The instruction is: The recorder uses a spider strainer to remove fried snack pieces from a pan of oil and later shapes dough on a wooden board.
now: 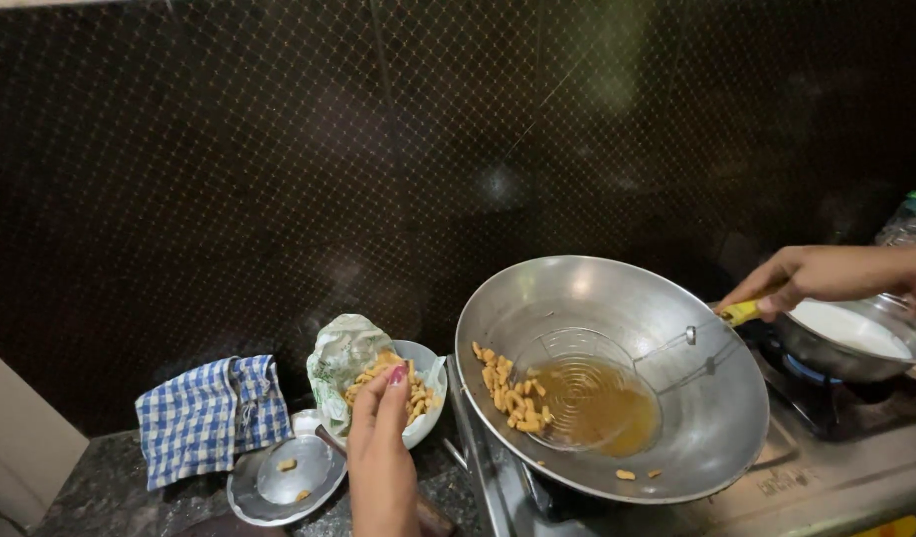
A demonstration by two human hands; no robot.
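My left hand reaches up from the bottom edge, its fingertips on the fried yellow snack pieces in a pale bowl lined with paper. My right hand grips the yellow handle of a wire skimmer that rests in a large steel wok. The wok is tilted, with brown oil pooled at its bottom. More fried pieces lie on the skimmer's left edge, and two loose ones sit near the wok's front rim.
A blue and white checked cloth lies at the left on the dark stone counter. A steel lid sits in front of the bowl. A second pan with white contents stands on the right burner. A dark patterned wall runs behind.
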